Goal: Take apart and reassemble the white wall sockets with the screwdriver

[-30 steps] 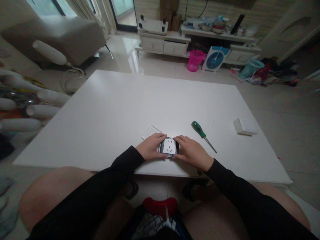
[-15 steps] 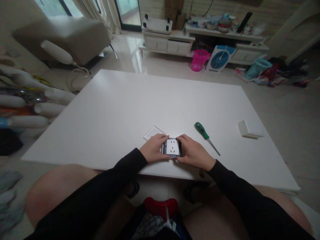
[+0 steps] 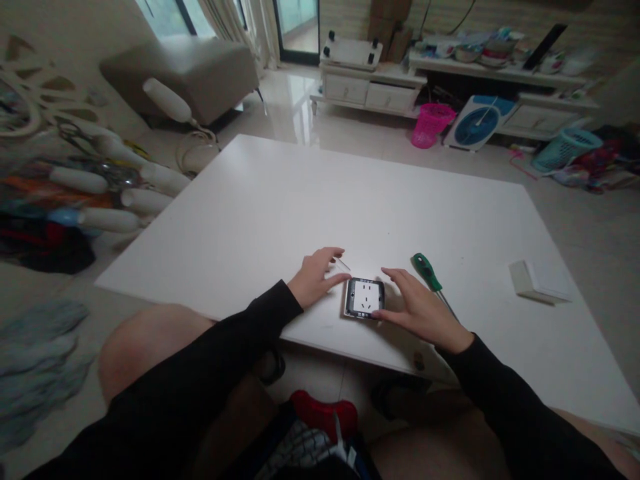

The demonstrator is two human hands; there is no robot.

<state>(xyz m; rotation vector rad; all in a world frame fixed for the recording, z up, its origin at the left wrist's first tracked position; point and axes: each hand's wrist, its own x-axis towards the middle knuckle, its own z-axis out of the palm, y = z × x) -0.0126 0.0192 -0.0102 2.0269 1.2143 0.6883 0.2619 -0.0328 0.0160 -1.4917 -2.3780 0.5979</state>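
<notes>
**Socket module lies between two spread hands**

Near the table's front edge, the socket module [image 3: 365, 298] lies flat on the white table [image 3: 280, 200]. The right hand [image 3: 417, 308] hovers beside it, fingers spread, gripping nothing. The left hand [image 3: 316, 277] rests open over a thin white faceplate [image 3: 341, 264]. Just beyond lies a green screwdriver [image 3: 429, 273]; farther right, a white box [image 3: 540, 281].

pretty clearly someone's living room at home, grey sofa [image 3: 200, 70] by curtained glass doors, glossy tile floor, low white TV-style cabinet [image 3: 370, 90] piled with bowls and clutter, pink waste basket [image 3: 429, 125], little blue fan [image 3: 475, 125], teal laundry basket [image 3: 565, 148]
</notes>
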